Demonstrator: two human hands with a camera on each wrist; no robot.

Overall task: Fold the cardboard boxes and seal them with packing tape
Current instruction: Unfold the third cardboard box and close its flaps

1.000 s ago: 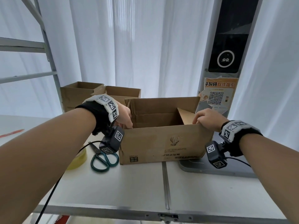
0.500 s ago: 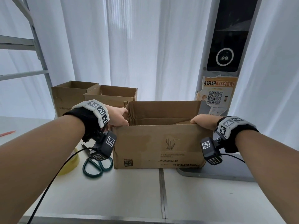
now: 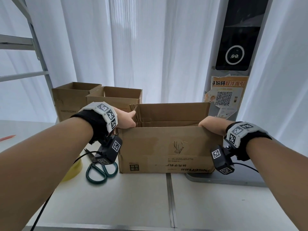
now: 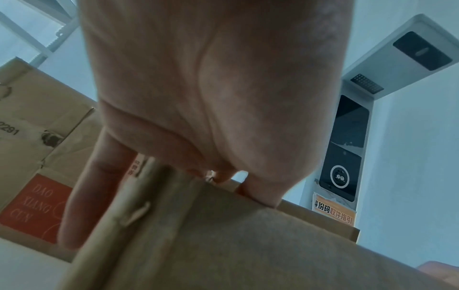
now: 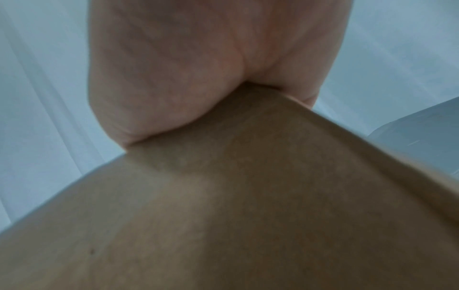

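**Both hands on the open box, flaps not yet closed**

The cardboard box point(image 3: 166, 147) stands upright near the middle of the desk point(image 3: 133, 197), its top open and its printed front upside down toward the person. The left hand point(image 3: 126, 120) grips the left top corner, thumb hooked over the front rim and fingers down the outside of the end wall. The right hand point(image 3: 212, 125) curls over the right top corner; what its fingertips do inside is hidden.

It looks empty and light, so it will slide on the smooth desk if pushed from one side only. The corrugated walls are stiff along the creases but buckle mid-panel; the corners, where both hands are, seem the soundest hold.

Green-handled scissors point(image 3: 98, 172) lie just left of the box, beside a yellowish tape roll point(image 3: 75, 169) half hidden by the forearm. Two more open cartons point(image 3: 93, 97) wait toward the far left edge.
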